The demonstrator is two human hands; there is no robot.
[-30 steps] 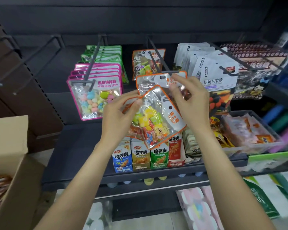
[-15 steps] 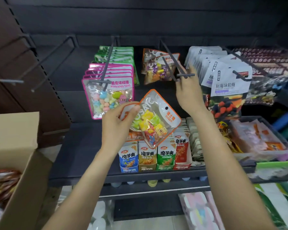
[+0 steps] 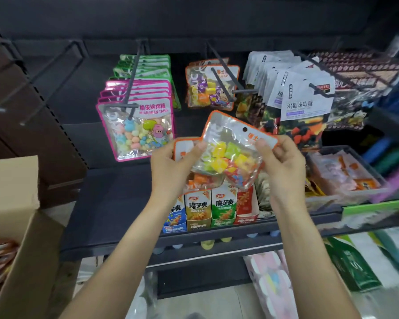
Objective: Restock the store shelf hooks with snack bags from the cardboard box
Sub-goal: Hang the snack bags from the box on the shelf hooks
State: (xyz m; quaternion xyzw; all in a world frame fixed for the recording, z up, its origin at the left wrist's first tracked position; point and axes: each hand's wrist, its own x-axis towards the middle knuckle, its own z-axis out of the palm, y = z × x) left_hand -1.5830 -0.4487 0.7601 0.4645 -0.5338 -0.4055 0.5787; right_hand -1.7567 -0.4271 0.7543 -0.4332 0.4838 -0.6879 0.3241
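Snack bag (image 3: 230, 148) of candies, both hands gripping

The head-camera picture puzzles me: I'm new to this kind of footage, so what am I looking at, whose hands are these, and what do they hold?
No machine here: a person wears a wide-angle camera on the head, looking forward and down at their own two bare hands in front of a dark store shelf. The left hand and right hand together grip a clear orange-edged candy bag with yellow, green and orange sweets inside; another orange-edged bag seems to lie beneath it. Straight above, a matching bag hangs on a dark metal hook. Left of that hang pink-edged marshmallow bags, to the right white gummy pouches. Small upright snack cartons stand on the shelf. The brown cardboard box sits at the left.
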